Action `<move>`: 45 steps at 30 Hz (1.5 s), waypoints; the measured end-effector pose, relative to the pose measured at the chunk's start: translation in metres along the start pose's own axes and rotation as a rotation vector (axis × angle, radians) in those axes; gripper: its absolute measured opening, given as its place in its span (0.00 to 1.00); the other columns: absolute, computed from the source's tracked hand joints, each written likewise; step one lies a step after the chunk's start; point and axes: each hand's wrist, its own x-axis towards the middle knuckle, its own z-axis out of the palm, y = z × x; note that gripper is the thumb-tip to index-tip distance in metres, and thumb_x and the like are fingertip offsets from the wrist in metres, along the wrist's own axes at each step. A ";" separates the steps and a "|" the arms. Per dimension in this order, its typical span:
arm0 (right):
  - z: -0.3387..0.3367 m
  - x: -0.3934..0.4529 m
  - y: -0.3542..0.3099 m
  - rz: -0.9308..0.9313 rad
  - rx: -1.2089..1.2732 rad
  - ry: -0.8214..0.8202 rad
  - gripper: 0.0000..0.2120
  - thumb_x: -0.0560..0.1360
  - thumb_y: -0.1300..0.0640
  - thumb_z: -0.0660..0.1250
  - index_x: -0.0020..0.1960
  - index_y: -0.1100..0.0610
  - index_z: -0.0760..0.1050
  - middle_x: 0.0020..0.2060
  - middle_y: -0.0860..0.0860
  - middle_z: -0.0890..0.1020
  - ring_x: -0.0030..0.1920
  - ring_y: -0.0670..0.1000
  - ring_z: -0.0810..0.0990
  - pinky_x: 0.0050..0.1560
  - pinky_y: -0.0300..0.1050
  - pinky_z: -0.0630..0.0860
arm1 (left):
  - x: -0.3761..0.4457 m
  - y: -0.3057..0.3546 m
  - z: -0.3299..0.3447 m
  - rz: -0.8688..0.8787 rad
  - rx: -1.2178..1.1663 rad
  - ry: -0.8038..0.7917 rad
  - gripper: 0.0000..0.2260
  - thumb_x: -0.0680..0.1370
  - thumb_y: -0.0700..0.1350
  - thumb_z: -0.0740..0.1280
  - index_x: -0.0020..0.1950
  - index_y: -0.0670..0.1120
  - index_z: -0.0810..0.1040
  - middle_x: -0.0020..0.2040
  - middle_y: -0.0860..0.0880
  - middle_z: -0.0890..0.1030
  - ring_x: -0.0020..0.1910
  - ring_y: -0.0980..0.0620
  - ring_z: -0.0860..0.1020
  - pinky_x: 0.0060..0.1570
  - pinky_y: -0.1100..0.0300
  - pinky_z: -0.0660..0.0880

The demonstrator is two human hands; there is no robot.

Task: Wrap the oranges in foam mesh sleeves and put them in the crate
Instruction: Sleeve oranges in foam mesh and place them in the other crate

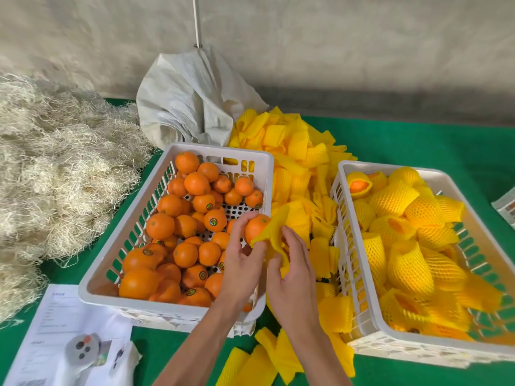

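My left hand (242, 261) grips a bare orange (255, 227) just above the right rim of the left white crate (97, 280), which holds several unwrapped oranges (178, 218). My right hand (292, 271) pinches a yellow foam mesh sleeve (271, 235) whose edge lies against that orange. The right white crate (359, 305) holds several oranges wrapped in yellow mesh (407, 260). A heap of loose yellow sleeves (295, 157) lies between and behind the two crates.
Pale straw-like wood wool (55, 168) is piled at the left on the green table (418, 140). A grey-white sack (189, 101) slumps behind the left crate. Printed paper sheets (61, 330) lie at the front left. A few sleeves (250, 363) lie at the front edge.
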 end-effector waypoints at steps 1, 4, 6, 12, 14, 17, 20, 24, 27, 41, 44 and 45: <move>0.000 0.002 -0.001 0.022 0.000 0.008 0.26 0.84 0.56 0.63 0.80 0.47 0.63 0.77 0.41 0.66 0.72 0.30 0.62 0.62 0.17 0.59 | 0.000 0.000 0.000 0.008 -0.004 0.004 0.20 0.80 0.35 0.64 0.70 0.48 0.73 0.58 0.52 0.80 0.47 0.54 0.81 0.44 0.62 0.80; -0.007 0.010 -0.002 0.029 -0.040 -0.033 0.26 0.83 0.56 0.65 0.80 0.48 0.65 0.76 0.41 0.69 0.73 0.38 0.65 0.66 0.23 0.62 | -0.001 0.002 0.001 0.008 -0.019 -0.008 0.20 0.79 0.38 0.65 0.70 0.49 0.73 0.58 0.52 0.80 0.50 0.54 0.81 0.46 0.62 0.79; -0.012 0.013 -0.004 0.005 -0.058 -0.033 0.23 0.83 0.57 0.66 0.78 0.50 0.70 0.73 0.43 0.73 0.71 0.40 0.70 0.66 0.28 0.68 | 0.000 0.001 0.001 -0.020 -0.037 -0.010 0.23 0.78 0.37 0.68 0.72 0.52 0.71 0.58 0.55 0.80 0.50 0.55 0.82 0.46 0.62 0.80; -0.016 0.006 -0.009 0.097 0.251 -0.024 0.25 0.81 0.68 0.63 0.63 0.39 0.78 0.50 0.40 0.86 0.44 0.40 0.83 0.41 0.34 0.80 | 0.001 -0.004 -0.002 -0.095 -0.060 0.117 0.30 0.80 0.39 0.72 0.77 0.58 0.67 0.67 0.56 0.77 0.60 0.55 0.82 0.53 0.58 0.82; -0.016 0.007 -0.008 0.270 0.535 -0.039 0.20 0.83 0.67 0.61 0.61 0.46 0.81 0.50 0.45 0.87 0.48 0.43 0.86 0.46 0.38 0.81 | 0.003 -0.006 -0.006 -0.166 -0.108 0.168 0.30 0.80 0.36 0.71 0.76 0.61 0.68 0.69 0.51 0.77 0.61 0.51 0.82 0.55 0.51 0.83; -0.016 0.011 -0.007 0.576 1.055 -0.105 0.16 0.82 0.69 0.60 0.65 0.58 0.79 0.59 0.56 0.86 0.60 0.56 0.85 0.53 0.48 0.84 | 0.006 -0.006 -0.011 -0.255 -0.189 0.182 0.28 0.78 0.35 0.70 0.72 0.63 0.75 0.65 0.46 0.82 0.57 0.45 0.83 0.54 0.44 0.81; -0.022 0.013 -0.009 0.662 1.208 -0.163 0.17 0.79 0.63 0.62 0.66 0.61 0.77 0.61 0.59 0.85 0.59 0.58 0.85 0.50 0.48 0.85 | 0.005 0.001 -0.007 -0.305 -0.319 0.105 0.21 0.75 0.43 0.69 0.68 0.56 0.81 0.58 0.46 0.86 0.54 0.44 0.83 0.55 0.43 0.80; -0.036 0.029 -0.006 0.693 1.082 -0.134 0.11 0.82 0.57 0.62 0.56 0.56 0.84 0.56 0.57 0.86 0.54 0.58 0.86 0.50 0.52 0.83 | 0.001 0.004 0.000 -0.350 -0.399 -0.032 0.21 0.72 0.43 0.69 0.65 0.45 0.82 0.59 0.43 0.85 0.52 0.43 0.85 0.46 0.49 0.83; -0.044 0.042 -0.008 0.689 1.029 -0.193 0.10 0.78 0.56 0.67 0.45 0.52 0.87 0.52 0.58 0.87 0.51 0.60 0.85 0.49 0.54 0.80 | -0.002 0.010 0.003 -0.422 -0.421 -0.094 0.22 0.69 0.42 0.65 0.63 0.41 0.79 0.49 0.42 0.84 0.35 0.47 0.80 0.27 0.56 0.76; -0.072 0.052 0.038 0.741 1.035 0.084 0.16 0.83 0.48 0.63 0.68 0.48 0.80 0.59 0.55 0.85 0.56 0.58 0.84 0.51 0.53 0.81 | -0.009 0.003 -0.031 -0.643 -0.781 -0.180 0.30 0.85 0.60 0.53 0.63 0.38 0.84 0.66 0.37 0.81 0.61 0.39 0.83 0.49 0.48 0.83; -0.034 0.040 0.021 0.692 0.925 0.180 0.14 0.80 0.46 0.69 0.39 0.41 0.88 0.39 0.47 0.88 0.41 0.47 0.88 0.39 0.45 0.81 | -0.013 -0.001 0.002 -0.677 -0.676 -0.009 0.29 0.83 0.60 0.61 0.68 0.36 0.79 0.68 0.37 0.80 0.66 0.39 0.80 0.60 0.46 0.81; -0.018 0.036 0.013 0.685 0.926 0.209 0.18 0.81 0.48 0.69 0.34 0.40 0.86 0.35 0.45 0.87 0.37 0.44 0.87 0.37 0.43 0.80 | -0.010 -0.003 0.010 -0.665 -0.716 0.117 0.27 0.83 0.58 0.62 0.67 0.35 0.77 0.66 0.36 0.81 0.66 0.39 0.80 0.63 0.45 0.80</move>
